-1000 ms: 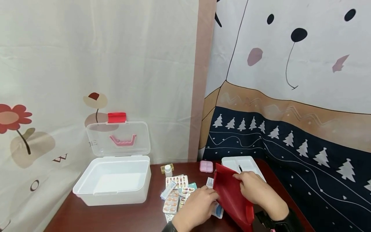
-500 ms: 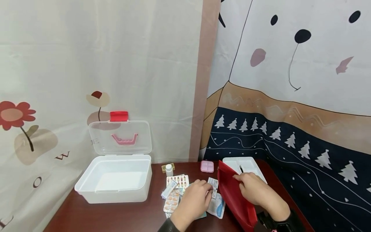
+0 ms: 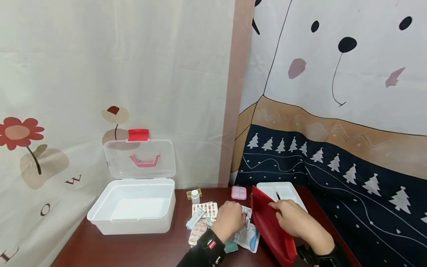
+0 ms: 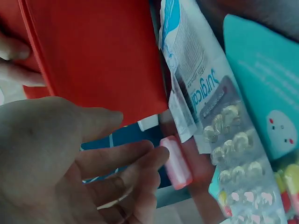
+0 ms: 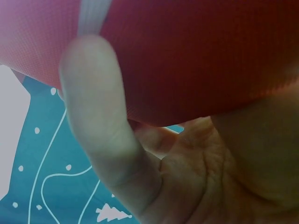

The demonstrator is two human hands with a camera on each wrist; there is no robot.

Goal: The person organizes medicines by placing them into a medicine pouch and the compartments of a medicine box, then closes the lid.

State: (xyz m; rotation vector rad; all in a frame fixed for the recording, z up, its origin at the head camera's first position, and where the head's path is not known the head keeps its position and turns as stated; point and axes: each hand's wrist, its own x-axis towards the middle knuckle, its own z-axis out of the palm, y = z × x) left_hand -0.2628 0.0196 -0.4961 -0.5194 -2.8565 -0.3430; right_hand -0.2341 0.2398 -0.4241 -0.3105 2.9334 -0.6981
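Note:
My right hand (image 3: 297,220) grips the upper edge of a red pouch (image 3: 269,226), which stands tilted on the table. In the right wrist view the thumb presses on the red pouch (image 5: 187,60). My left hand (image 3: 229,219) is over the medicine pile, left of the pouch, with fingers loosely bent. The left wrist view shows nothing between its thumb and fingers. Near it lie a white-and-blue packet marked "Surgical" (image 4: 198,70), a blister pack (image 4: 240,154) and a teal packet (image 4: 271,84). More blister packs (image 3: 209,210) lie partly hidden behind the hand.
A white box (image 3: 133,226) with its clear lid (image 3: 140,154) raised stands at the left. A white pill bottle (image 3: 195,197), a pink pill case (image 3: 239,193) and a white tray (image 3: 283,189) are at the back. Curtains (image 3: 160,74) rise behind the table.
My left hand has left the pouch's side and moved up and left over the blister packs. The right hand keeps its grip on the pouch, which has shifted slightly right in view.

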